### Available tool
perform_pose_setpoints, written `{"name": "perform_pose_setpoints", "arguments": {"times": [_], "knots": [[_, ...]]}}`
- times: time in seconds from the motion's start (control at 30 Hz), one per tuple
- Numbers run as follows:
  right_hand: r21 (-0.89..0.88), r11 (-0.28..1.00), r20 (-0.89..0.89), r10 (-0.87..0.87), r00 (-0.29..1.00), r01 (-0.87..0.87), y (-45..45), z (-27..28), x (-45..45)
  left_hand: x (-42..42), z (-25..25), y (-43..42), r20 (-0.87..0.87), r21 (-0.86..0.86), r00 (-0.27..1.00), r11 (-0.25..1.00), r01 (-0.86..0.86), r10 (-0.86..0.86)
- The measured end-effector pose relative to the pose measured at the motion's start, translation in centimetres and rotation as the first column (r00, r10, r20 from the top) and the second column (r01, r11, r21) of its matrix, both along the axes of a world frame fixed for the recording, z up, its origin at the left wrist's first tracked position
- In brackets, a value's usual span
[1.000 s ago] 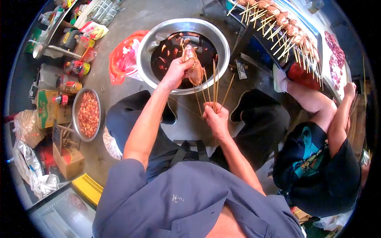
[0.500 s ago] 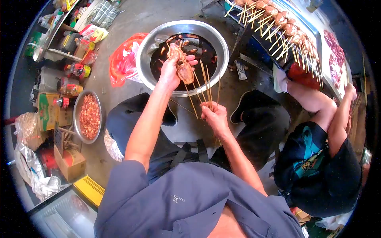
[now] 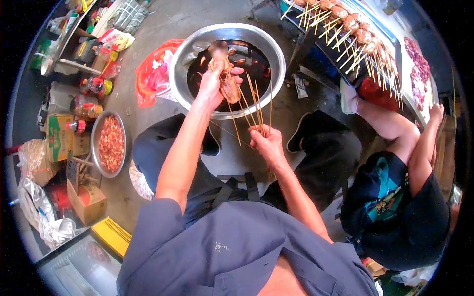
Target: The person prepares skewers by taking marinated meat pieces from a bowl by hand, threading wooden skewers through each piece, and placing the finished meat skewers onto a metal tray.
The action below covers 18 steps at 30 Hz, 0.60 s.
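My left hand [image 3: 211, 89] is closed around a brown, wet-looking piece of meat [image 3: 229, 90] above a large metal basin [image 3: 177, 89]. The meat's far end is blurred. Dark liquid [image 3: 252, 59] with several reddish pieces floating in it fills the basin. Pinched in my right hand [image 3: 268, 145], just below the basin's near rim, are several thin bamboo skewers [image 3: 255, 98] that fan upward. A thin skewer [image 3: 235, 126] slants down from the meat's lower end; whether others also enter the meat I cannot tell.
At the upper right, a tray holds several skewered meat pieces [image 3: 351, 22], with red meat strips [image 3: 417, 64] beyond. A co-worker's leg [image 3: 385, 121] is on the right. Left are a red plastic bag [image 3: 153, 74], a bowl of chopped reddish pieces [image 3: 111, 143], bottles [image 3: 96, 86] and boxes [image 3: 88, 202].
Both hands keep their hold and have barely moved. The meat's far end, clear before, is now blurred. The view has shifted very slightly.
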State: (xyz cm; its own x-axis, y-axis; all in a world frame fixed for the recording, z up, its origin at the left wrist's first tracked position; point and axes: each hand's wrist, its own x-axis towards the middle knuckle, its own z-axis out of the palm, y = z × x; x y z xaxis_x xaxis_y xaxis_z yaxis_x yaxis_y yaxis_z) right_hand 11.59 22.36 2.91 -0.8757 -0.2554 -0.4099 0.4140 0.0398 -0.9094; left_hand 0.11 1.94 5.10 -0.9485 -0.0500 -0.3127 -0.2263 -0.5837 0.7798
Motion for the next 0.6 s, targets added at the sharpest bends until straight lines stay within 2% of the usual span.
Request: {"name": "perform_pose_setpoints", "arguments": {"times": [0.33,0.4,0.5,0.6], "knots": [[-0.017,0.999,-0.025,-0.042,0.999,0.041,0.1,-1.3,0.5,0.5,0.1,0.3,-0.046,-0.138,0.988,0.981,0.139,-0.147],[-0.074,0.99,0.013,-0.12,0.993,0.121,0.0,-0.9,1.0,0.9,-0.4,0.8,-0.072,-0.073,0.985,0.985,0.154,-0.16],[-0.114,0.983,0.0,-0.143,0.99,0.142,-0.2,-1.9,1.8,1.4,-0.8,1.8,-0.022,0.008,0.988,0.988,0.154,-0.153],[-0.08,0.987,0.023,-0.134,0.991,0.136,-0.4,-2.2,2.3,1.8,-1.1,2.8,0.003,0.096,0.982,0.978,0.187,-0.189]]}}
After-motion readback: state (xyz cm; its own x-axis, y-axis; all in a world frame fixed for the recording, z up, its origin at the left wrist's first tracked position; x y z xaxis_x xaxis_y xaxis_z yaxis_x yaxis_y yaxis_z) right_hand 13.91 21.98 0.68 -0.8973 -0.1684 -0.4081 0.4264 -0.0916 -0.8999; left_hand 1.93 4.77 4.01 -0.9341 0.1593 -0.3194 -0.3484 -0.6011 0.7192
